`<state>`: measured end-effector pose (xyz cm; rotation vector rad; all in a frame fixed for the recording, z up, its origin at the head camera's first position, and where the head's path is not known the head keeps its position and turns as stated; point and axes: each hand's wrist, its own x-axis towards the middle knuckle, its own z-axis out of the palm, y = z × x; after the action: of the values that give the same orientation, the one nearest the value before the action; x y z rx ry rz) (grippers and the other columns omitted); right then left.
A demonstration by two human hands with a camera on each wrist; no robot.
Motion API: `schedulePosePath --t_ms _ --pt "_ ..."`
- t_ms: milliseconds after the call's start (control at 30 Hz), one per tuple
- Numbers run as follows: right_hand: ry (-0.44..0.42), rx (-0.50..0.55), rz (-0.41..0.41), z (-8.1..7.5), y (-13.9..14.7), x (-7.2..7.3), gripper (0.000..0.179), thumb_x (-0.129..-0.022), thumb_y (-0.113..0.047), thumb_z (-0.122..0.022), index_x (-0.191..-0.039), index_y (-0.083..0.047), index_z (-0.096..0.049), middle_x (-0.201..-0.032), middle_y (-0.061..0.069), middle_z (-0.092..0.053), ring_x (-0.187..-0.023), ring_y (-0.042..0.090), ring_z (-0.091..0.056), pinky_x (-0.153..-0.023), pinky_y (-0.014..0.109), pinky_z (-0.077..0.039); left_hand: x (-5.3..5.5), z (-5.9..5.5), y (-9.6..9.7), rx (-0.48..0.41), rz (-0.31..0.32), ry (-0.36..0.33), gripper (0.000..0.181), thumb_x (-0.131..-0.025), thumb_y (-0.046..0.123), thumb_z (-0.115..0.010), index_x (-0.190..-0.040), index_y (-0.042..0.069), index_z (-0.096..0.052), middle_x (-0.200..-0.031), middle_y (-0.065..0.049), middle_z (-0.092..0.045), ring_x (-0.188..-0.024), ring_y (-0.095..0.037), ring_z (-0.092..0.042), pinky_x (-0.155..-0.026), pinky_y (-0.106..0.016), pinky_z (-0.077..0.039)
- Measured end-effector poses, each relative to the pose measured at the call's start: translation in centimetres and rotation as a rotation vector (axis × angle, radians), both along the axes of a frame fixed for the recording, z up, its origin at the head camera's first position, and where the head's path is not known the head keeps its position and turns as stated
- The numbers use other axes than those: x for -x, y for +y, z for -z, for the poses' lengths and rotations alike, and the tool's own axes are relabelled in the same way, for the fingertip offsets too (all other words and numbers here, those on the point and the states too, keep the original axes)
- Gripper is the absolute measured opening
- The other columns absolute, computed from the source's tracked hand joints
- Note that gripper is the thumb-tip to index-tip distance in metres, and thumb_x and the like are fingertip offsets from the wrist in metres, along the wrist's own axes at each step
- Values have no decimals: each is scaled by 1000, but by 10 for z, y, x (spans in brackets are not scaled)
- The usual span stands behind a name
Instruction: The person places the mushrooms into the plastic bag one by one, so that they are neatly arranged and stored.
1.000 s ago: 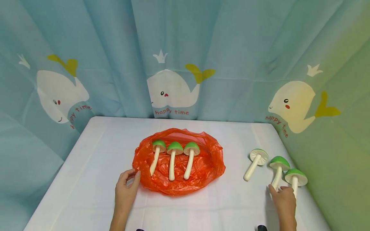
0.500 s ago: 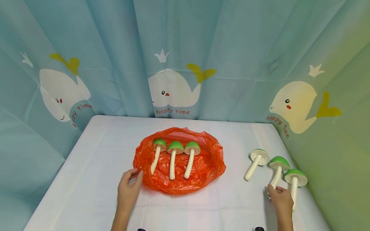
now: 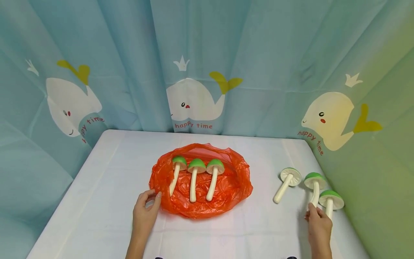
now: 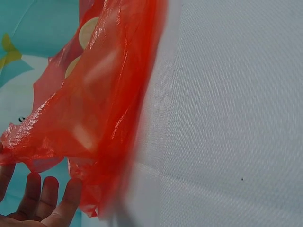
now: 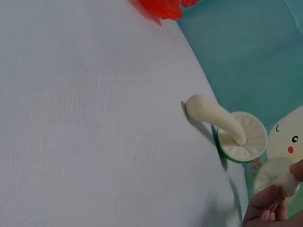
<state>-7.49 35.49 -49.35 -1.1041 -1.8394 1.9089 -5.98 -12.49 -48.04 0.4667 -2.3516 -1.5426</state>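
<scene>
My left hand (image 3: 145, 212) pinches the left rim of a red plastic bag (image 3: 240, 187), which lies spread on the table with its mouth open. In the left wrist view its film (image 4: 94, 109) is drawn up at the fingers. Three toy mushrooms with green caps and white stems lie side by side in the bag, the middle mushroom (image 3: 193, 183) among them. Over on the right, my right hand (image 3: 319, 228) grips the lower stem of another toy mushroom (image 3: 314, 181) between thumb and fingers; its cap (image 5: 270, 174) shows pale and blurred in the right wrist view.
Left of the held mushroom lies a loose mushroom (image 3: 284, 185), gills up. Another mushroom (image 3: 331, 199) lies to its right by the table's right edge, its stem partly behind my hand. A whale-print curtain (image 3: 258, 72) hangs around the white table (image 3: 106, 172).
My right hand has taken hold of the middle loose mushroom's stem and shifted it slightly right and away from me. My left hand stays at the bag's rim.
</scene>
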Motion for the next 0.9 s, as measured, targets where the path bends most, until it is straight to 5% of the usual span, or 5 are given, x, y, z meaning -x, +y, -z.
schedulePosePath --t_ms 167,400,633,900 --pt "105 222 39 -9 -4 -2 13 -92 -20 -59 -81 -12 -58 -69 -2 -56 -61 4 -53 -54 15 -48 0 2 0 6 -6 -17 26 -92 21 -63 -108 0 -61 -103 -9 -57 -100 -23 -56 -76 -26 -53" --pt "319 439 -68 -9 -19 -5 8 -94 -11 -56 -87 -6 -56 -72 1 -57 -63 8 -56 -54 17 -47 1 3 1 6 -11 5 26 -92 20 -63 -108 -1 -61 -101 -11 -57 -98 -26 -56 -71 -11 -48" --pt "340 404 -176 -7 -41 -4 18 -95 -12 -55 -103 -1 -43 -77 1 -56 -70 7 -54 -58 17 -46 1 3 1 3 -20 -18 28 -92 22 -63 -108 0 -61 -102 -10 -56 -98 -23 -56 -70 -7 -44" --pt "333 301 -195 -12 -55 -4 24 -94 -12 -57 -109 -2 -41 -82 0 -56 -72 6 -54 -58 16 -46 0 3 -1 0 0 -26 29 -92 23 -62 -108 0 -61 -104 -11 -57 -101 -27 -55 -70 -8 -45"
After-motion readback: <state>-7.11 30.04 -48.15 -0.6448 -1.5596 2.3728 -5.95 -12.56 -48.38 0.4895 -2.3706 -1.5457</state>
